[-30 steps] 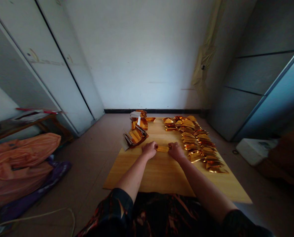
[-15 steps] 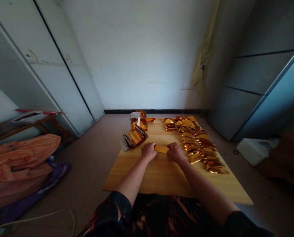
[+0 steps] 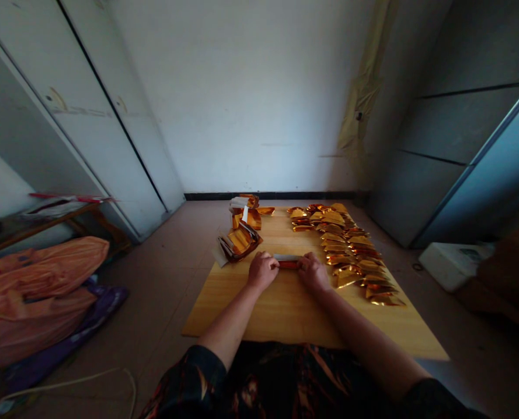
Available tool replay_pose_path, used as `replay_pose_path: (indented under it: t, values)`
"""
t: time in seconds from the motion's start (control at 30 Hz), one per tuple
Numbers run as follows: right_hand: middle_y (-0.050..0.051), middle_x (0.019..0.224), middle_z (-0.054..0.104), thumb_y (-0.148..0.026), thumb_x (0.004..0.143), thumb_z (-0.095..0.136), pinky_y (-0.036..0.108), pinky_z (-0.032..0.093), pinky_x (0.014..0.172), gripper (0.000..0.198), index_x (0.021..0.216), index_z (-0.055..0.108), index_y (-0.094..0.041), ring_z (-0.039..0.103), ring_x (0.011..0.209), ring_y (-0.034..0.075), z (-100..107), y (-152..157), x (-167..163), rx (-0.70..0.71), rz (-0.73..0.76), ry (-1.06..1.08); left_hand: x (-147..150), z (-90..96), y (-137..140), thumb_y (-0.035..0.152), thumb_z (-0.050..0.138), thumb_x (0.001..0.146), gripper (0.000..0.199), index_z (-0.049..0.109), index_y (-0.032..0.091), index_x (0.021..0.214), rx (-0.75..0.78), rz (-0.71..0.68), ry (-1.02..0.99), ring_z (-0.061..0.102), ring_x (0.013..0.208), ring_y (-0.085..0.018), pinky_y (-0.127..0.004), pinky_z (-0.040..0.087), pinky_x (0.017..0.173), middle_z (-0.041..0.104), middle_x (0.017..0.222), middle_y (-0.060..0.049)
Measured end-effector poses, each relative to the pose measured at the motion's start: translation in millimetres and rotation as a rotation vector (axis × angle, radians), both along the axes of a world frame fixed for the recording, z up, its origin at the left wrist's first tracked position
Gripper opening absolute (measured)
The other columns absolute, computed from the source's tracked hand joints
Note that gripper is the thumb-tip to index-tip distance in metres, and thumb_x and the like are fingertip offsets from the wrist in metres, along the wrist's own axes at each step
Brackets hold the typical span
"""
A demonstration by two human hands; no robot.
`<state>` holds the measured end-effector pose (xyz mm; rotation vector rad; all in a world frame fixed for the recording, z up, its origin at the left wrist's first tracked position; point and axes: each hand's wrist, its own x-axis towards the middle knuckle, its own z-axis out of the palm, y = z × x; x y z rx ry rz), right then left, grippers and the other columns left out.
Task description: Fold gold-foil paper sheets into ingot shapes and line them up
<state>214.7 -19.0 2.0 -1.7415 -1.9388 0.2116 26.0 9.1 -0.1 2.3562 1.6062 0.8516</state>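
Observation:
Between my two hands, low over the wooden board, is a piece of gold foil paper (image 3: pixel 288 264) with a pale strip showing along its far edge. My left hand (image 3: pixel 263 270) is closed on its left end, fingers and thumb pinched together. On the right end my right hand (image 3: pixel 313 272) grips in the same way. Just beyond my left hand lies a loose stack of gold paper sheets (image 3: pixel 240 241). Right of my right hand, folded gold foil pieces (image 3: pixel 334 244) lie in overlapping rows. The ends of the held paper are hidden by my fingers.
The wooden board (image 3: pixel 277 314) carries everything. A second bundle of gold paper (image 3: pixel 251 219) sits at its far left. Orange cloth (image 3: pixel 45 291) lies on the left, a white box (image 3: pixel 443 265) on the right. Cabinets (image 3: pixel 67 110) stand at the left.
The paper between my hands has turned from a plain gold face to a pale strip above a darker reddish-gold side. My hands have stayed nearly in place, the right shifting slightly right.

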Motion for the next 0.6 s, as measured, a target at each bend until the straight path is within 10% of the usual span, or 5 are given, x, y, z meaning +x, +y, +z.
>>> replay_pose_path:
  t: [0.6]
  values:
    - [0.004, 0.097, 0.066, -0.033, 0.089, 0.049, 0.022, 0.037, 0.069, 0.024, 0.091, 0.071, -0.024, 0.06, 0.086, 0.015, 10.3, 9.8, 10.9, -0.205, 0.004, -0.159, -1.1, 6.3, 5.1, 0.024, 0.05, 0.088, 0.021, 0.07, 0.021, 0.086, -0.13, -0.031, 0.183, 0.057, 0.094, -0.016, -0.026, 0.043, 0.083, 0.067, 0.091, -0.004]
